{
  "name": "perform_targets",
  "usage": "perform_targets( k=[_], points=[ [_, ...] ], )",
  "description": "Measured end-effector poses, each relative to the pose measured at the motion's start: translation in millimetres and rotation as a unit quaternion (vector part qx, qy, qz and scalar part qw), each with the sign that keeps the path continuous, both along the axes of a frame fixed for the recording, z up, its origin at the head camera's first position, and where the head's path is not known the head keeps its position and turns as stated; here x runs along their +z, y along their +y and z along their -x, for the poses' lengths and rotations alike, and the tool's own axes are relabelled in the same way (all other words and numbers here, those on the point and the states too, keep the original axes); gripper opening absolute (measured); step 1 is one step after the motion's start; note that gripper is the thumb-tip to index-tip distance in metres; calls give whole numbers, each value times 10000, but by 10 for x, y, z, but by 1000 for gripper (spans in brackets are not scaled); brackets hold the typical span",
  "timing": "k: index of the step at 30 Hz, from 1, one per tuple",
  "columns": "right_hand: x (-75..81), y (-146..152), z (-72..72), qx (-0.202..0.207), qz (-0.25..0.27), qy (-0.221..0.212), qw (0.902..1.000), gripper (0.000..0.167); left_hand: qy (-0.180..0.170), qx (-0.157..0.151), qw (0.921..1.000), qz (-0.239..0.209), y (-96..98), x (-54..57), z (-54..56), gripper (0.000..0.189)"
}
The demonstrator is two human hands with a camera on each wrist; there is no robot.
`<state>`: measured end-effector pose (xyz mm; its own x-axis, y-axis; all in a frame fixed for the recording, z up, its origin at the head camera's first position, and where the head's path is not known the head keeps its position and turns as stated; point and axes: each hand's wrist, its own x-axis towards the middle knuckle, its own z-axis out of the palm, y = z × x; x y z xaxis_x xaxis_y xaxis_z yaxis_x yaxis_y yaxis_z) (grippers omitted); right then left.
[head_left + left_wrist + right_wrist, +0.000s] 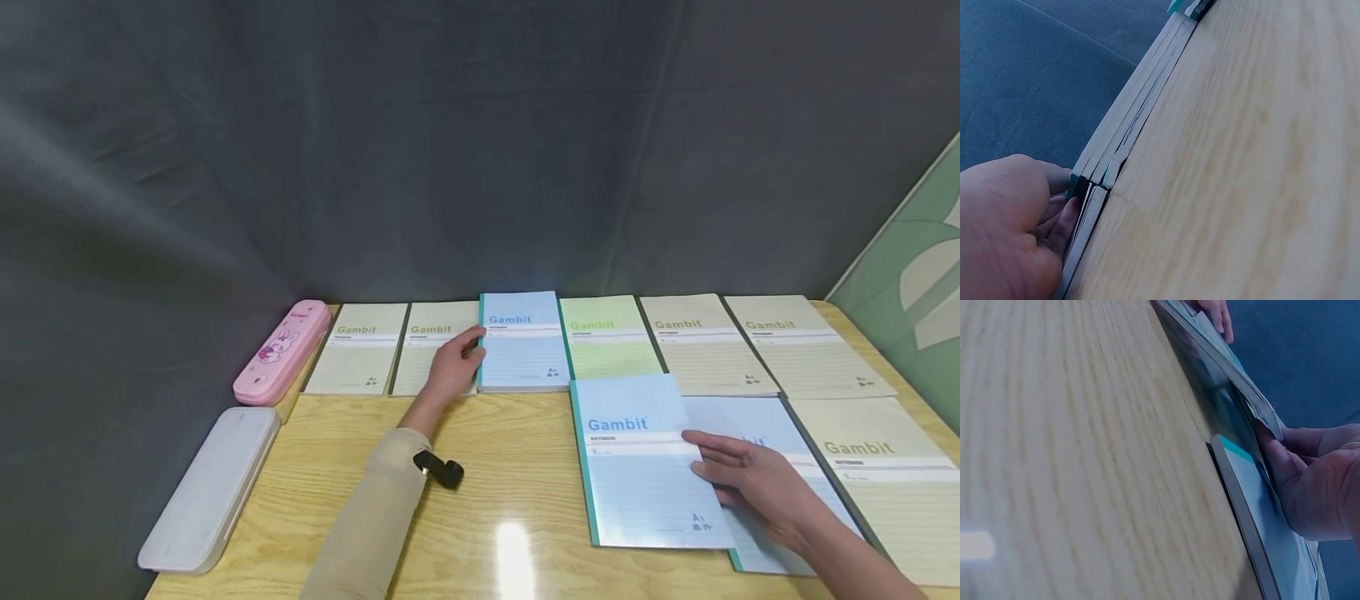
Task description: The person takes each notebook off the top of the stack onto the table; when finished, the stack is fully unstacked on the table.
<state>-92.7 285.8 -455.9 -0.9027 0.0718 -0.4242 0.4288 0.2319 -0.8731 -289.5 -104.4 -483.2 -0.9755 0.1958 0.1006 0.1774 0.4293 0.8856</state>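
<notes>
In the head view my right hand [757,483] pinches the right edge of a blue Gambit notebook [637,492] with a teal spine. The right wrist view shows this notebook tilted above the table, with a gap under it. Below my right hand lies another blue notebook [795,525], partly covered. My left hand [453,362] has its fingertips against the teal spine of a blue notebook [525,354] in the back row. From the left wrist, that notebook tops a stack [1132,106] of several, and my fingers [1063,228] touch the spine corner.
Beige notebooks [360,354] lie on both sides in the back row, with a light green one [611,354] right of the blue stack. Another beige notebook [885,500] is at front right. A pink pencil case [281,354] and a white case [210,492] line the left edge.
</notes>
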Motion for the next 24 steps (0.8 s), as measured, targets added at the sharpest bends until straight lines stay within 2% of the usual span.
perform_targets(
  k=[9,15,24],
  points=[
    [2,33,-63,-12,-351,-118,9993,59,4,-11,10000,17,-3,-8,-8,41],
    [14,29,-111,127,-596,60,9981,58,-9,8,10000,54,-1,-22,-3,41],
    [46,26,-130,398,-1045,246,9934,59,-42,-73,10000,9,-6,23,-20,42]
  ],
)
